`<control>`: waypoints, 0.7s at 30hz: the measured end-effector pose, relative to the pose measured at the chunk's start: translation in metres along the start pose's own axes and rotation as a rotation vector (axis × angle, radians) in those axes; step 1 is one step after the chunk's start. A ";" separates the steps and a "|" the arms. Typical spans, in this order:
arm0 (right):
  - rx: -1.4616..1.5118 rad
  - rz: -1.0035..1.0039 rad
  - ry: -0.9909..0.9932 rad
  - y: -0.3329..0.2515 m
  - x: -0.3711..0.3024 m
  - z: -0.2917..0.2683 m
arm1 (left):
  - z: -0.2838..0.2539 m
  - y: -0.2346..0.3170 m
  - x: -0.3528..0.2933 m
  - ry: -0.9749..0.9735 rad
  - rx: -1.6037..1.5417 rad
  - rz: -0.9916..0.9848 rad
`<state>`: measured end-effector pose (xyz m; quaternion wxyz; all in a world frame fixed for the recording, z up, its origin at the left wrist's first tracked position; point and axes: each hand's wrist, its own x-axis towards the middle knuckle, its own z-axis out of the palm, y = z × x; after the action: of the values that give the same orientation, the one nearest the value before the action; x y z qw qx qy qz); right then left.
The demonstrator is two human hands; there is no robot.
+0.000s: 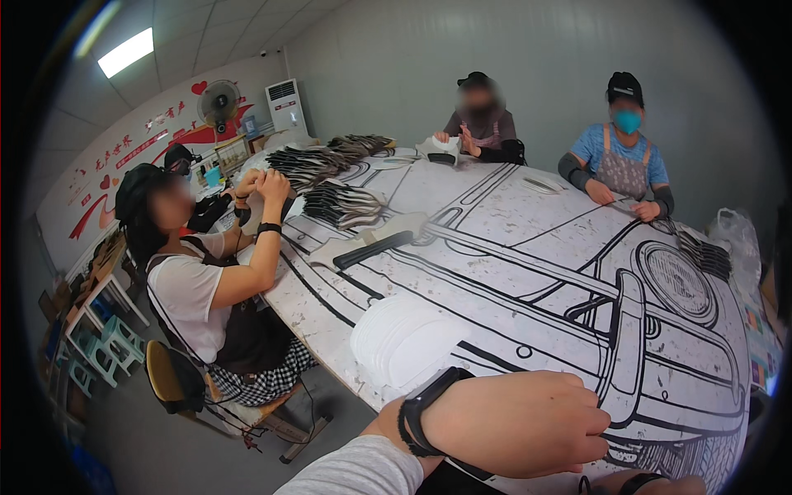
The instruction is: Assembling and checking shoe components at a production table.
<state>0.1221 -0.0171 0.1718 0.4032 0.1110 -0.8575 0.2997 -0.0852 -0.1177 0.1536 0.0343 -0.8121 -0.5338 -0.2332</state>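
My left hand (520, 421) is held over the near edge of the table, back of the hand up and fingers curled in. A black band circles its wrist. Whatever the fingers may hold is hidden beneath them. At the bottom right edge, only a part of my right hand (678, 485) shows, near another dark wristband; its fingers are out of sight. Closest to my left hand lies a fanned stack of thin white rounded sheets (404, 338). Beyond that stack rests a flat light-grey piece with a black strip (375, 247).
The large white table (528, 223) carries black line drawings. Piles of grey-and-black pieces (338, 202) lie on its left, a smaller bundle (701, 252) at its right edge beside a clear plastic bag (737, 239). A seated person (214, 272) works at left; two people sit across.
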 end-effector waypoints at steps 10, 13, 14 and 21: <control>0.036 -0.304 -0.013 0.038 -0.024 -0.016 | 0.000 0.001 -0.001 0.002 0.000 -0.003; 0.116 -0.319 0.025 0.035 -0.020 -0.011 | 0.000 0.001 -0.001 -0.001 0.001 -0.007; 0.151 -0.317 0.018 0.036 -0.017 -0.008 | 0.000 0.001 -0.001 -0.005 0.001 -0.009; 0.091 -0.306 -0.003 0.022 -0.002 -0.002 | -0.001 0.001 -0.001 0.005 -0.018 -0.017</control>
<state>0.1157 0.0013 0.1619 0.4373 0.2589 -0.8167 0.2732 -0.0845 -0.1195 0.1542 0.0264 -0.8071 -0.5385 -0.2406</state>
